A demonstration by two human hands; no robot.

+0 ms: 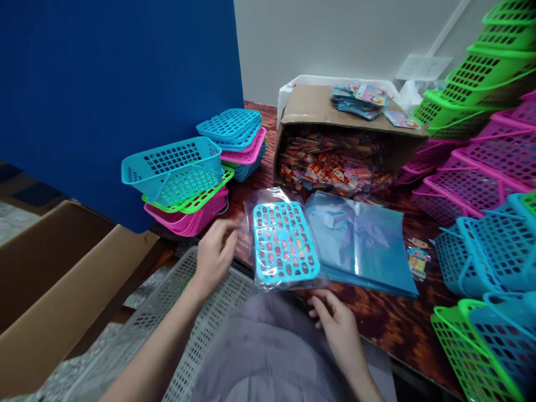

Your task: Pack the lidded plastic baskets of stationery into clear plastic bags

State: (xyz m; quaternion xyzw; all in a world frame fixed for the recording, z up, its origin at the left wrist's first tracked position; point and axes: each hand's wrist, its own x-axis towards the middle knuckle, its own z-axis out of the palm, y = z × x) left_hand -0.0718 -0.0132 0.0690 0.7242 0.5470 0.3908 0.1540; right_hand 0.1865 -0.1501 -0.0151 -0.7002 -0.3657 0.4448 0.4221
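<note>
1. Head view, packet (pixel 287 243) as dial centre: baskets (pixel 167 162) at ten o'clock.
2. Left hand (pixel 216 251) at nine, fingers loosely bent and apart, nothing visible in them, just beside the packet.
3. Packet, a blue grid in clear wrap, flat on the surface (pixel 368 315).
4. Right hand (pixel 329 312) at five, fingers curled; cannot tell if pinching.
5. Carton (pixel 307 103) at one.
6. Blue sheets (pixel 360 240) at three.

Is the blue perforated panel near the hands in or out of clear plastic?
In: shiny clear plastic covers the blue panel and extends past its edges.
</note>
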